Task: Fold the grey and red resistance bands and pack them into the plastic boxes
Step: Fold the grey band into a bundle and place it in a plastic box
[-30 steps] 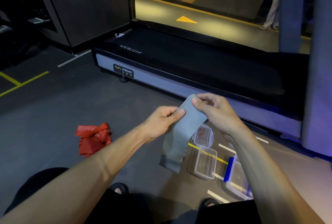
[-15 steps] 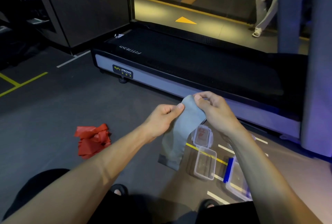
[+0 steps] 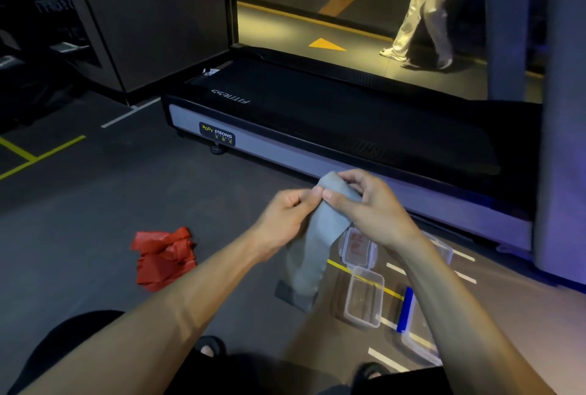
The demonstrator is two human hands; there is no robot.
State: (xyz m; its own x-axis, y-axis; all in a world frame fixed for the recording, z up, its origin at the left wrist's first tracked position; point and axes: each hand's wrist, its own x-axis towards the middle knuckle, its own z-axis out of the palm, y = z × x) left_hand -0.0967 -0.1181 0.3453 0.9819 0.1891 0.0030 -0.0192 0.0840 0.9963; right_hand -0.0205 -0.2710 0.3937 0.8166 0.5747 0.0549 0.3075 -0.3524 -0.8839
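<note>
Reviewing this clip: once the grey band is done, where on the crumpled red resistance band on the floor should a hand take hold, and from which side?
Probably from above, pinching the raised fold at the top right of the crumpled red resistance band. It lies bunched in a loose heap on the grey floor, with no flat end visible, and its creased ridges stand up for fingers to close on.

Grey band [image 3: 312,255] hung folded, pinched at its top, red band [image 3: 163,258] lay crumpled on floor, open clear plastic boxes [image 3: 364,296] beside it
</note>
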